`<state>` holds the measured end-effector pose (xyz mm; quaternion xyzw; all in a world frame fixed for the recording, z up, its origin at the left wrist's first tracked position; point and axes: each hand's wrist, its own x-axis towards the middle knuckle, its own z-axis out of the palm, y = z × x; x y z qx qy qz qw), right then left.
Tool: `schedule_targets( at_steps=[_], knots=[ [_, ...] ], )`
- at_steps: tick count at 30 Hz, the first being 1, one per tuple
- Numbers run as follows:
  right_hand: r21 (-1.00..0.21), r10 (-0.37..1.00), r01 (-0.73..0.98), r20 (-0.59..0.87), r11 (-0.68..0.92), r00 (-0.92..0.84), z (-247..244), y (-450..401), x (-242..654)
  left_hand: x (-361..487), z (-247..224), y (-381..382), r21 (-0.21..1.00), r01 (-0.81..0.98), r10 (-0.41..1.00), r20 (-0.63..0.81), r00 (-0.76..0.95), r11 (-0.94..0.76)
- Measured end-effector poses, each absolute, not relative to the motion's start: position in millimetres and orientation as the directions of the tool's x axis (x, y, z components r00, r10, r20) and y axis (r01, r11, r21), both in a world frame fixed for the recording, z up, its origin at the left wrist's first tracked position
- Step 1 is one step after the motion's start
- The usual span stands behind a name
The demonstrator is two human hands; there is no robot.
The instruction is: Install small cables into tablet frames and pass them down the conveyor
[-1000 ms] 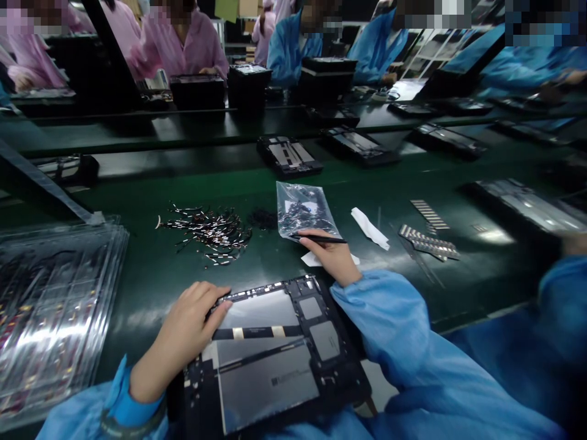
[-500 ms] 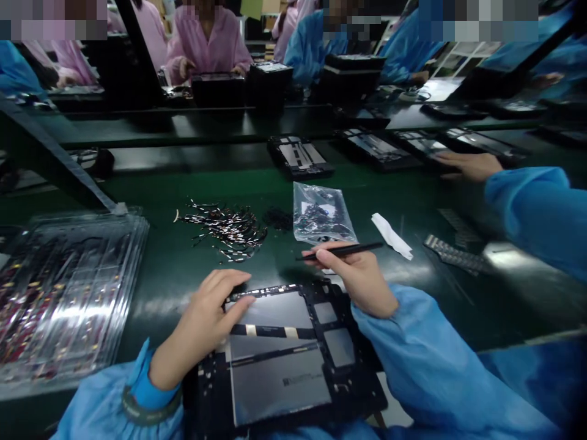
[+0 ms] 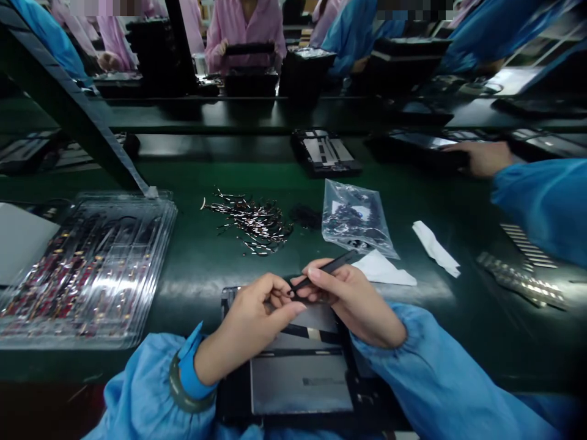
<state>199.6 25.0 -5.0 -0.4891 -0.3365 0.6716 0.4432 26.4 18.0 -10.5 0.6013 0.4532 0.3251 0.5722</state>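
Observation:
My right hand [image 3: 351,299] holds black tweezers [image 3: 337,263] in a closed grip, their tip pointing down to the left. Close to that tip, my left hand [image 3: 250,318] has its fingers curled and its thumb stretched out; a tiny dark bit may be at the fingertips, too small to name. Both hands hover over the upper part of an opened tablet [image 3: 302,382], with its silver battery and black frame showing. Its top edge is largely hidden behind my hands. A heap of short black cables with shiny ends [image 3: 257,220] lies beyond my left hand.
Clear trays of small parts [image 3: 92,275] are stacked at left, below a slanted post [image 3: 82,104]. A clear bag [image 3: 358,217], white paper [image 3: 385,269] and metallic strips [image 3: 523,281] lie at right. A co-worker's hand [image 3: 490,160] touches a device on the line.
My left hand has left the tablet's top left corner and come together with my right hand at the tweezers' tip. The view has shifted left. The co-worker's hand now has hold of a device.

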Motion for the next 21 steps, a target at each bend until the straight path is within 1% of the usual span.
schedule_targets(
  at_steps=[3,6,8,10,12,15,18,21],
  knots=[
    [-0.831,0.891,-0.321,-0.430,-0.454,-0.147,-2.5,25.6,196.9,28.5,-8.9,17.4,0.982,0.164,0.913,-0.148,0.381,0.091],
    [-0.806,0.877,-0.345,-0.448,-0.480,-0.174,-1.6,25.7,196.6,29.6,-9.3,16.3,0.982,0.169,0.911,-0.149,0.384,0.090],
    [-0.812,0.881,-0.343,-0.441,-0.473,-0.172,-2.3,26.0,198.4,27.8,-11.8,16.4,0.978,0.192,0.910,-0.149,0.388,0.078],
    [-0.849,0.906,-0.315,-0.404,-0.423,-0.126,-4.3,26.8,201.4,23.4,-15.4,18.2,0.969,0.243,0.928,-0.132,0.348,0.047],
    [-0.913,0.942,-0.236,-0.334,-0.332,-0.034,-7.5,27.9,204.6,17.2,-18.6,21.6,0.953,0.302,0.964,-0.095,0.248,0.016],
    [-0.973,0.972,-0.033,-0.228,-0.226,0.052,-13.2,28.7,206.6,7.8,-20.0,26.9,0.943,0.331,0.992,-0.060,0.110,0.021],
    [-0.975,0.984,0.131,-0.174,-0.179,0.048,-18.3,27.9,205.1,2.4,-18.3,29.1,0.950,0.309,0.996,-0.062,0.063,0.040],
    [-0.966,0.992,0.226,-0.119,-0.126,0.045,-22.4,25.6,203.5,1.8,-17.7,28.9,0.955,0.294,0.996,-0.064,0.054,0.045]
  ],
)
